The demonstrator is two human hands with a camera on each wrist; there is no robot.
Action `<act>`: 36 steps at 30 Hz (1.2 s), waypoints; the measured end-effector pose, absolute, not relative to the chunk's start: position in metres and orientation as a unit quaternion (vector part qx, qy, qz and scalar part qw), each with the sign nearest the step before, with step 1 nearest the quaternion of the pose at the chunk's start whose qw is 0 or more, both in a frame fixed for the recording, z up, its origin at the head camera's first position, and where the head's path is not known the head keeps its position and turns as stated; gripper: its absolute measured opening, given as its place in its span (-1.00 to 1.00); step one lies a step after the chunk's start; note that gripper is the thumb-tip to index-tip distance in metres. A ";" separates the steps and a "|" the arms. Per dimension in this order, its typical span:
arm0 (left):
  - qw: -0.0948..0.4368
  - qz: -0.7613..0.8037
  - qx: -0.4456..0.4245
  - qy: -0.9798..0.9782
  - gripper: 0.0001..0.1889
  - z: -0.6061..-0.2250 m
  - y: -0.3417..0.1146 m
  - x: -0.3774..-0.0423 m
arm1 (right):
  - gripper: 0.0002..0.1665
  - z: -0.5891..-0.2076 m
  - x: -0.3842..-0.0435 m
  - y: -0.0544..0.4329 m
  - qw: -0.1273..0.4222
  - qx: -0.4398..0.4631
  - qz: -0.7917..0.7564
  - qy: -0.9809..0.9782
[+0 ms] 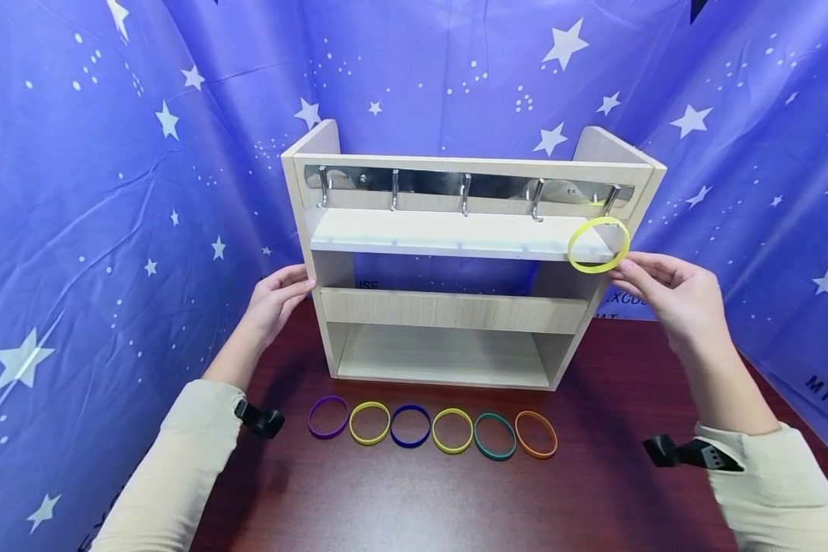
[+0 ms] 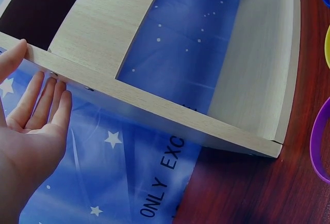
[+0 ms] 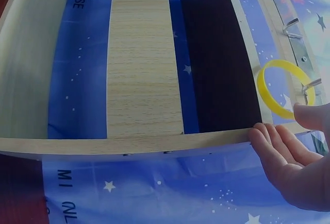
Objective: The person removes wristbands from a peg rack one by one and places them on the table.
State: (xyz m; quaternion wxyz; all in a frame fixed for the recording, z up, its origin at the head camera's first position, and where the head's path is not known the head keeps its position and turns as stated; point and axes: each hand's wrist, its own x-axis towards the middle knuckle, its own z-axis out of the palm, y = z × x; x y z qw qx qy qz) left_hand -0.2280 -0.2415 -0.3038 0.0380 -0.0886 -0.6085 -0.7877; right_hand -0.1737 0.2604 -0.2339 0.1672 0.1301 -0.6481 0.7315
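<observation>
A pale wooden shelf unit (image 1: 455, 310) stands upright on the table, with a metal strip bearing several hooks (image 1: 466, 193) along its upper front. My right hand (image 1: 683, 295) pinches a yellow rubber wristband (image 1: 596, 269) at its lower right edge, just below the rightmost hook (image 1: 611, 199). From the right wrist, the wristband (image 3: 264, 91) overlaps that hook's end, and the fingers (image 3: 276, 149) lie at the side panel's edge. My left hand (image 1: 272, 303) touches the unit's left side panel, its fingers (image 2: 38, 103) along the outer face and its thumb at the front edge.
Before the unit lies a row of wristbands: purple (image 1: 310, 423), yellow (image 1: 351, 429), dark blue (image 1: 392, 431), yellow (image 1: 435, 433), teal (image 1: 478, 441) and orange (image 1: 519, 433). A blue star-patterned curtain (image 1: 428, 77) hangs behind and beside the dark red table (image 1: 414, 510).
</observation>
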 end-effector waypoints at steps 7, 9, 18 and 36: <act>0.038 -0.784 -0.089 -0.613 -0.72 -0.304 -0.242 -0.228 | -0.81 -0.227 -0.172 0.261 0.168 0.141 0.746 -0.629; 0.040 -0.784 -0.090 -0.613 -0.72 -0.303 -0.242 -0.228 | -0.79 -0.224 -0.172 0.261 0.171 0.142 0.746 -0.628; 0.045 -0.782 -0.092 -0.615 -0.75 -0.302 -0.242 -0.228 | -0.74 -0.220 -0.175 0.260 0.140 0.150 0.763 -0.613; 0.041 -0.791 -0.090 -0.604 -0.72 -0.308 -0.241 -0.228 | -0.73 -0.225 -0.173 0.257 0.095 0.150 0.821 -0.543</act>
